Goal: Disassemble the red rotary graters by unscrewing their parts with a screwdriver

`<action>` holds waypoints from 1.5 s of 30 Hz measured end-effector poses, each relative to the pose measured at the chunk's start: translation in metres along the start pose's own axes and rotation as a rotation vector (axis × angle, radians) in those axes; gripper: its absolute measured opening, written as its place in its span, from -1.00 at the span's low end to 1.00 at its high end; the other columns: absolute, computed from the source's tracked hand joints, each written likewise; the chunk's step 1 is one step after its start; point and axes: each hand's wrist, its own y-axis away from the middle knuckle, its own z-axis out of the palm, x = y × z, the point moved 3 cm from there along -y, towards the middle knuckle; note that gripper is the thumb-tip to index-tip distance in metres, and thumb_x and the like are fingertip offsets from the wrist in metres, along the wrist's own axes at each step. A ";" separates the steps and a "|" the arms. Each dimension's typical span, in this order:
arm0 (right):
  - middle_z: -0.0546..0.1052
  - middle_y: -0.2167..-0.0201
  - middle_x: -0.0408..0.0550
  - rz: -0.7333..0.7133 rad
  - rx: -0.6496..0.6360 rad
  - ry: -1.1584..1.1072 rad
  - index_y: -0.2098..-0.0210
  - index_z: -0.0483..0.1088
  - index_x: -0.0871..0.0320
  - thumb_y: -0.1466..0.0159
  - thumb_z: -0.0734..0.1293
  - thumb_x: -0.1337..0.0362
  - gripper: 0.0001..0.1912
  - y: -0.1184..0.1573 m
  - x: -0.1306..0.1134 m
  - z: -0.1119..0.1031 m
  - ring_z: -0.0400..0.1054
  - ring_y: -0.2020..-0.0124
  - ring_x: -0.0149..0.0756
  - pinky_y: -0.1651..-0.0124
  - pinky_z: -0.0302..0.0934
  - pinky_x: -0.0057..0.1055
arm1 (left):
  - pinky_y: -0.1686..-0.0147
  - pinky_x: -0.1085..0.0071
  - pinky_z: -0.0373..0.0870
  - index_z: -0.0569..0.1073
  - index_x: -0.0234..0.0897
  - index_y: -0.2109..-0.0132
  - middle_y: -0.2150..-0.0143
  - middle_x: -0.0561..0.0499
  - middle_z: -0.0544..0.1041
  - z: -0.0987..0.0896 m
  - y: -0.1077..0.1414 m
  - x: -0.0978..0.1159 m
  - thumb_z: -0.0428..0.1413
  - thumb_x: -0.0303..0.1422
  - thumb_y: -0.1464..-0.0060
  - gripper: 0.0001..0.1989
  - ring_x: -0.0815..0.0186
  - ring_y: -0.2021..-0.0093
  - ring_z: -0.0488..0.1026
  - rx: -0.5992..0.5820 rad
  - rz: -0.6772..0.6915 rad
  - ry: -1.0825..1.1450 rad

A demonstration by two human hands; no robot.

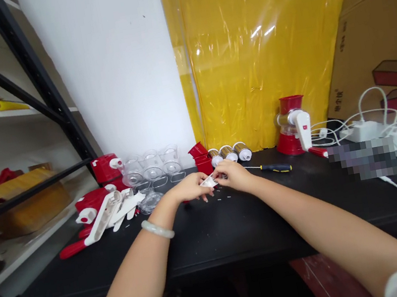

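Observation:
A small white plastic part point(209, 182) is in my left hand point(190, 188), gripped between thumb and fingers above the black table. My right hand point(232, 175) is closed in a pinch at the part's right edge; its fingertips hide what they hold, if anything. Several tiny pale pins point(229, 197) lie on the table just below my hands. A screwdriver point(277, 168) with a dark blue and yellow handle lies to the right of my right hand. Behind my hands stand red plastic pieces point(200, 156) and several metal grater drums point(228, 153) with white ends.
Clear plastic cups point(151, 164), red housings point(106, 169) and white crank handles with red grips point(99, 219) crowd the left. An assembled red and white rotary grater point(294, 126) stands right. White chargers and cables point(362, 131) lie beyond it. A black shelf frame point(31, 70) borders the left.

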 end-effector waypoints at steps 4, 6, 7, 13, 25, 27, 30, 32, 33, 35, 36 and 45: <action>0.45 0.47 -0.13 -0.012 0.025 0.004 0.38 0.47 0.14 -0.13 0.41 0.42 -0.92 0.000 -0.002 0.001 0.24 0.36 -0.33 0.28 0.09 -0.42 | 0.54 0.50 0.33 0.42 -0.37 0.23 0.30 -0.14 0.61 -0.001 0.001 0.002 0.19 -0.39 0.12 -0.75 0.31 0.49 0.54 0.044 0.002 -0.026; 0.45 0.47 -0.12 -0.013 0.032 0.015 0.38 0.46 0.14 -0.13 0.40 0.43 -0.92 0.000 -0.003 0.001 0.25 0.36 -0.32 0.27 0.10 -0.41 | 0.54 0.50 0.32 0.42 -0.37 0.24 0.30 -0.14 0.61 -0.001 0.000 0.001 0.19 -0.38 0.14 -0.75 0.29 0.47 0.55 0.071 0.003 -0.051; 0.45 0.46 -0.12 -0.014 0.034 0.022 0.38 0.46 0.14 -0.13 0.40 0.43 -0.92 0.000 -0.003 0.002 0.25 0.35 -0.31 0.26 0.10 -0.41 | 0.54 0.50 0.32 0.42 -0.37 0.25 0.31 -0.14 0.61 -0.001 0.000 0.000 0.20 -0.37 0.14 -0.75 0.28 0.46 0.55 0.085 0.007 -0.067; 0.46 0.43 -0.10 -0.020 0.041 0.035 0.38 0.45 0.13 -0.14 0.39 0.43 -0.91 0.001 -0.002 0.004 0.23 0.32 -0.28 0.24 0.10 -0.39 | 0.44 0.46 0.36 0.43 -0.35 0.23 0.36 -0.07 0.61 -0.002 -0.001 -0.002 0.19 -0.31 0.12 -0.73 0.24 0.41 0.57 0.160 0.043 -0.166; 0.49 0.32 -0.05 -0.044 0.030 0.017 0.25 0.45 0.14 -0.17 0.40 0.34 -0.87 0.002 -0.010 0.002 0.27 0.23 -0.23 0.16 0.15 -0.34 | 0.49 0.48 0.28 0.48 -0.34 0.26 0.42 -0.03 0.60 -0.003 -0.006 -0.009 0.18 -0.39 0.21 -0.74 0.29 0.46 0.51 0.287 0.055 -0.249; 0.49 0.32 -0.03 -0.023 0.028 0.065 0.25 0.45 0.13 -0.19 0.41 0.27 -0.86 0.002 -0.010 0.000 0.26 0.22 -0.22 0.17 0.15 -0.33 | 0.50 0.48 0.29 0.48 -0.33 0.27 0.41 -0.03 0.60 -0.002 -0.006 -0.009 0.18 -0.39 0.21 -0.74 0.29 0.47 0.50 0.301 0.062 -0.239; 0.49 0.32 -0.02 -0.015 0.021 0.118 0.26 0.46 0.13 -0.21 0.40 0.24 -0.87 0.001 -0.008 -0.001 0.26 0.23 -0.21 0.15 0.15 -0.31 | 0.51 0.48 0.29 0.48 -0.33 0.27 0.41 -0.02 0.60 0.000 -0.007 -0.008 0.19 -0.38 0.21 -0.74 0.30 0.48 0.50 0.309 0.069 -0.231; 0.49 0.31 -0.02 -0.031 0.002 0.107 0.25 0.45 0.12 -0.22 0.40 0.23 -0.87 0.000 -0.006 -0.002 0.26 0.22 -0.21 0.14 0.15 -0.30 | 0.51 0.49 0.30 0.48 -0.33 0.26 0.42 -0.03 0.60 0.000 -0.007 -0.007 0.18 -0.37 0.19 -0.75 0.29 0.46 0.51 0.302 0.074 -0.217; 0.49 0.31 -0.02 -0.042 -0.006 0.097 0.25 0.45 0.12 -0.23 0.39 0.24 -0.88 0.000 -0.006 -0.003 0.27 0.22 -0.22 0.14 0.15 -0.30 | 0.50 0.49 0.30 0.48 -0.33 0.26 0.42 -0.03 0.60 0.000 -0.007 -0.007 0.18 -0.37 0.18 -0.75 0.28 0.45 0.52 0.299 0.076 -0.209; 0.48 0.29 -0.02 -0.063 -0.012 0.093 0.22 0.45 0.12 -0.25 0.36 0.31 -0.91 0.000 -0.006 -0.004 0.27 0.20 -0.22 0.12 0.15 -0.30 | 0.48 0.49 0.33 0.48 -0.34 0.24 0.42 -0.03 0.60 0.000 -0.007 -0.007 0.16 -0.39 0.17 -0.75 0.27 0.42 0.54 0.299 0.079 -0.196; 0.48 0.28 -0.01 -0.069 -0.009 0.109 0.21 0.45 0.12 -0.27 0.33 0.35 -0.90 0.000 -0.007 -0.005 0.27 0.19 -0.22 0.12 0.15 -0.31 | 0.47 0.48 0.34 0.47 -0.34 0.24 0.43 -0.03 0.60 -0.001 -0.006 -0.007 0.16 -0.41 0.17 -0.75 0.26 0.41 0.55 0.297 0.080 -0.187; 0.46 0.35 -0.01 -0.125 -0.006 0.315 0.29 0.50 0.11 -0.28 0.32 0.26 -0.89 0.001 -0.007 -0.005 0.25 0.26 -0.22 0.24 0.08 -0.33 | 0.44 0.48 0.39 0.43 -0.34 0.25 0.39 -0.05 0.60 0.003 -0.008 -0.008 0.18 -0.42 0.16 -0.76 0.26 0.41 0.58 0.202 0.088 -0.079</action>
